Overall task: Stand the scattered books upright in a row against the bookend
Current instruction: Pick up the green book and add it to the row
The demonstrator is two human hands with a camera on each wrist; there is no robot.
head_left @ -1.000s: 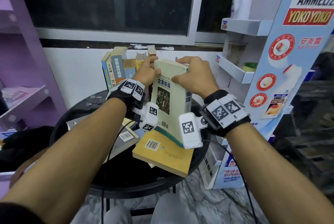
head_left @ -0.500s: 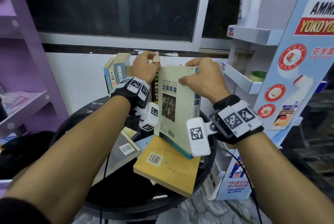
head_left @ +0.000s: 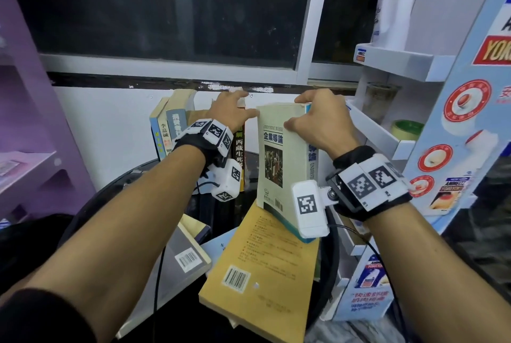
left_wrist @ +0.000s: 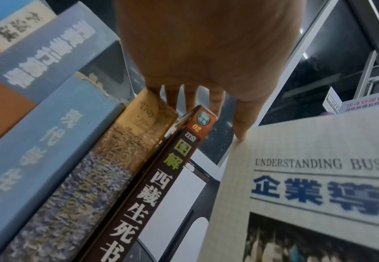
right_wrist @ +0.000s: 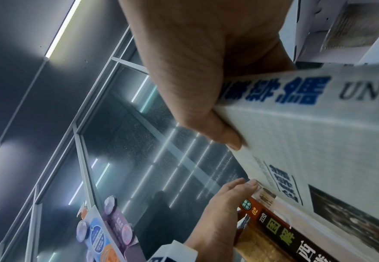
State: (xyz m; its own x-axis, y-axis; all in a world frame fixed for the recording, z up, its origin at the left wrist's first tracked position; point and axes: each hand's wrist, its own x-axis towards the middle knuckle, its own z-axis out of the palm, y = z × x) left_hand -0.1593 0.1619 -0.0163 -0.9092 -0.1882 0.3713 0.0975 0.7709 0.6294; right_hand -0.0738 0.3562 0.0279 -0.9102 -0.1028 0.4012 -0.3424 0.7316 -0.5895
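A thick cream book titled "Understanding Business" stands nearly upright, its lower end resting on a yellow book that lies flat. My right hand grips its top edge, thumb on the front cover. Left of it a row of books stands against the wall, ending in a dark brown-spined book and starting with a blue one. My left hand lies with straight fingers over the row's tops, and its thumb tip touches the cream book's corner. No bookend shows.
A grey book with a barcode and a pale blue one lie flat on the round black table. A white and blue display stand crowds the right side. A purple shelf stands at the left.
The cream book has swung from a backward lean to nearly upright, close to the row. My left hand has shifted from the book's top corner onto the tops of the standing books.
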